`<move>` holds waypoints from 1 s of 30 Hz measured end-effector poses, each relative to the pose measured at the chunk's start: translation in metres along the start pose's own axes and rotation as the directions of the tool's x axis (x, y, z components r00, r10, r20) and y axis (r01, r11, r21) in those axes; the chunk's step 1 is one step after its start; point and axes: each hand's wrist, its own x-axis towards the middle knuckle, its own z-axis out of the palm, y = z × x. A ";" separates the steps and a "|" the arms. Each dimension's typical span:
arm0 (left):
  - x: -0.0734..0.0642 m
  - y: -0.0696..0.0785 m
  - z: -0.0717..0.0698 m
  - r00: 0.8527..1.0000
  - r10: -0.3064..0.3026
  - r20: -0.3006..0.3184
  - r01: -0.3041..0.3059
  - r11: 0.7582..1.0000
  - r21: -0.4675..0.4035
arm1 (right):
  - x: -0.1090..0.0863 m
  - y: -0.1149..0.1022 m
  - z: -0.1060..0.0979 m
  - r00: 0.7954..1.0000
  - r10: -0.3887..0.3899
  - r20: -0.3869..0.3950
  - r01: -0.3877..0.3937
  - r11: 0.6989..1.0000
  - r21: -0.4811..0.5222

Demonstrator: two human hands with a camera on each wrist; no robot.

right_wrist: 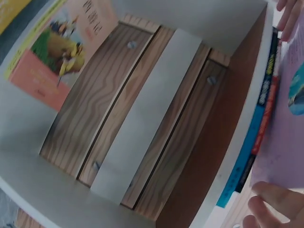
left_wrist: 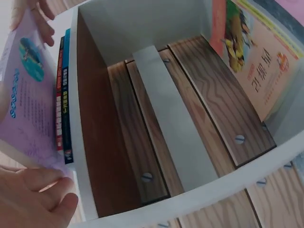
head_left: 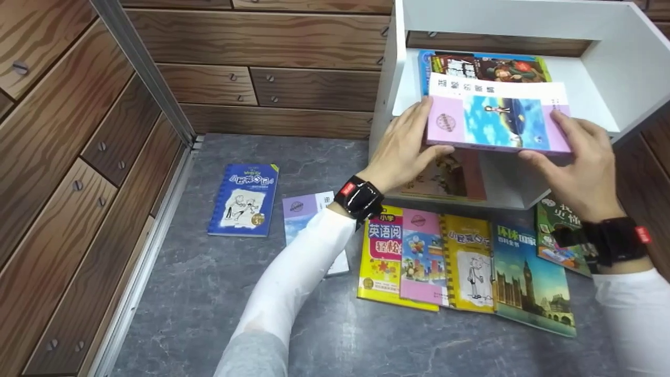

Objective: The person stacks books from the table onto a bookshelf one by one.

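Both hands hold a pink-and-white book (head_left: 500,123) with a blue sea picture on its cover, over the top shelf of a white bookshelf. My left hand (head_left: 403,146) grips its left edge, thumb at the near edge. My right hand (head_left: 583,162) grips the right edge likewise. Beneath and behind it, partly hidden, lie books (head_left: 489,65) on the shelf; their spines (left_wrist: 65,95) show under the held book's purple back cover (left_wrist: 33,99) in the left wrist view. Fingers of the right hand (right_wrist: 275,206) lie at the cover's edge in the right wrist view.
The white bookshelf (head_left: 515,18) has a lower compartment with an orange-covered book (left_wrist: 261,64). On the grey floor lie a blue comic book (head_left: 245,199), a purple-and-white book (head_left: 306,204) partly under my left arm, an overlapping row including a yellow book (head_left: 466,262), and a green book (head_left: 560,238).
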 end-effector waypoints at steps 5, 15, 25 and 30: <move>0.011 -0.001 0.003 1.000 -0.023 0.015 0.022 0.998 0.059 | 0.007 0.010 0.000 0.999 0.003 0.048 0.000 0.997 -0.074; 0.023 -0.002 -0.002 0.995 -0.082 0.056 0.077 0.993 0.094 | 0.023 0.020 -0.002 0.985 0.087 0.151 -0.076 0.994 -0.078; 0.032 -0.007 -0.007 0.999 -0.028 0.035 0.016 0.954 0.298 | 0.043 0.026 -0.001 0.975 0.098 0.201 -0.089 0.995 -0.049; 0.037 -0.009 -0.009 0.999 -0.034 0.010 0.029 0.940 0.340 | 0.051 0.029 0.001 0.974 0.095 0.207 -0.088 0.995 -0.045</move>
